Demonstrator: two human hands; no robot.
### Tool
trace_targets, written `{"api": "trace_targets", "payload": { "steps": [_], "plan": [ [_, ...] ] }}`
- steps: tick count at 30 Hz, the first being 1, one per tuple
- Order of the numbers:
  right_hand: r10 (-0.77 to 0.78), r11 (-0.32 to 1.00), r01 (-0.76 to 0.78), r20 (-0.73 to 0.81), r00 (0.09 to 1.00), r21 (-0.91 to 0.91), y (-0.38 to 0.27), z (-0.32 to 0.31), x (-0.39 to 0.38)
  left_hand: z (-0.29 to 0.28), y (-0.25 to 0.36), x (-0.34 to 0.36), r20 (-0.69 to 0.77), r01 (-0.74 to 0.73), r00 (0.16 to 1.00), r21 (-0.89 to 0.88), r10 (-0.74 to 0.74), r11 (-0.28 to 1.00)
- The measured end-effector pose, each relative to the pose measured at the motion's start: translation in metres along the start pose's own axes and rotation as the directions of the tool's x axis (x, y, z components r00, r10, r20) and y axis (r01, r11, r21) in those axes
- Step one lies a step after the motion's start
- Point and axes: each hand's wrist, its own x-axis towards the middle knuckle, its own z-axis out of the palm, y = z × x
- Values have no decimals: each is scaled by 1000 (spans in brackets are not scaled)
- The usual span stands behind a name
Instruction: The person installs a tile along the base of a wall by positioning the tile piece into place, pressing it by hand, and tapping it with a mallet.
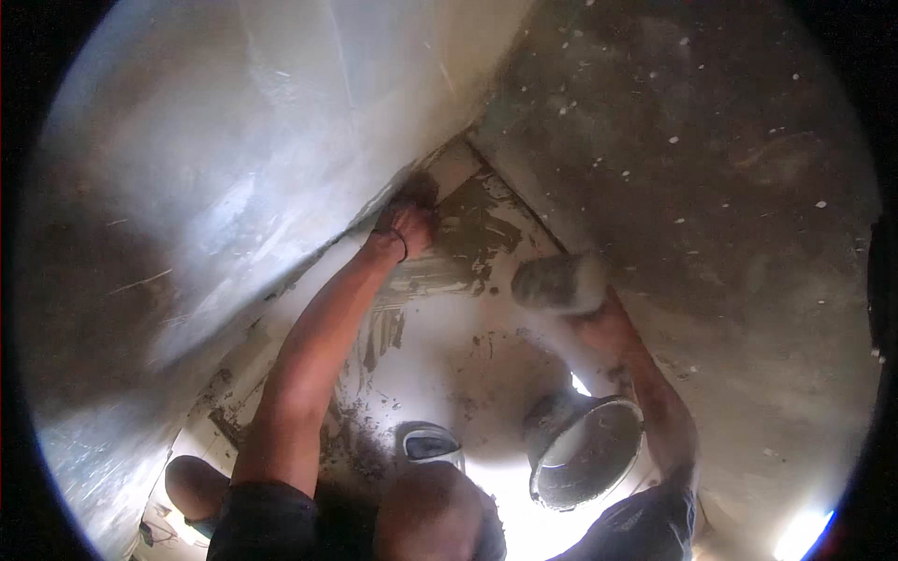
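Note:
My left hand (412, 224), with a dark band at its wrist, is down by the floor's corner at the foot of the pale wall, its fingers closed around a dark object I cannot make out. Beside it, grey-brown wet smears (477, 234) streak the pale floor (449, 337). My right hand (599, 323), blurred, grips a grey, blunt-shaped object (552, 280) above the floor near the darker wall. What that object is cannot be told through the motion blur.
A pale wall (234, 140) and a darker speckled wall (702, 168) meet at the corner. A grey-crusted bucket (585, 453) stands at lower right, beside a small oval pale-rimmed object (430, 444). My bare knees (430, 514) show along the lower edge.

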Motion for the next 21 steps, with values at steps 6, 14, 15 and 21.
{"api": "trace_targets", "payload": {
  "steps": [6, 14, 15, 21],
  "plan": [
    [242, 818, 31, 393, 887, -574, 40, 9, -14, 8, 18, 43, -149, -65, 988, -151, 42, 986],
    [366, 760, -135, 246, 898, -636, 112, 37, -3, 5, 74, 70, -248, 139, 951, -197, -186, 970],
    [377, 749, -166, 207, 903, -641, 111, 39, -4, 2, 71, 71, -212, 105, 967, -162, -139, 981],
    [116, 903, -6, 231, 966, -430, 71, 31, 3, 3, 40, 41, -33, 174, 980, -335, -196, 926]
  ]
}}
